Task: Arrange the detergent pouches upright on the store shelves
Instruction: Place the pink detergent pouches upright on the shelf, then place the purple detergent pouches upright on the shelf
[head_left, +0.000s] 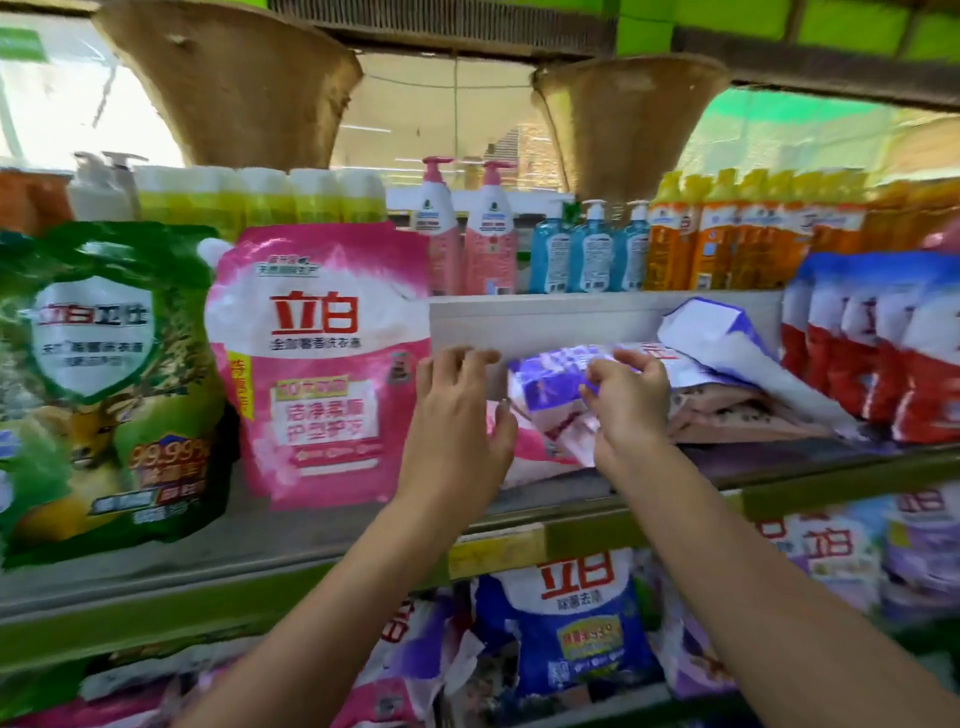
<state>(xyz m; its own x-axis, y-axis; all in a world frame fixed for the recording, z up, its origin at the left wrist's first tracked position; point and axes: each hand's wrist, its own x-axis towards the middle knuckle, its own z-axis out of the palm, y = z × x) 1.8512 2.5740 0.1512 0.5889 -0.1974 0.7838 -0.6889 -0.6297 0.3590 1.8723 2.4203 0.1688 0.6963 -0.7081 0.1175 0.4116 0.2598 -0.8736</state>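
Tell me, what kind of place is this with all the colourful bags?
It looks like a shop, probably a supermarket's laundry aisle. Big detergent pouches stand on a shelf with a yellow price strip, and rows of pump bottles line the shelf above.

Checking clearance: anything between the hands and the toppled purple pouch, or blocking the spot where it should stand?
Nothing between: right hand already pinches the purple pouch, left hand open beside it. The standing spot is crowded: another fallen pouch lies right behind, over a beige pack.
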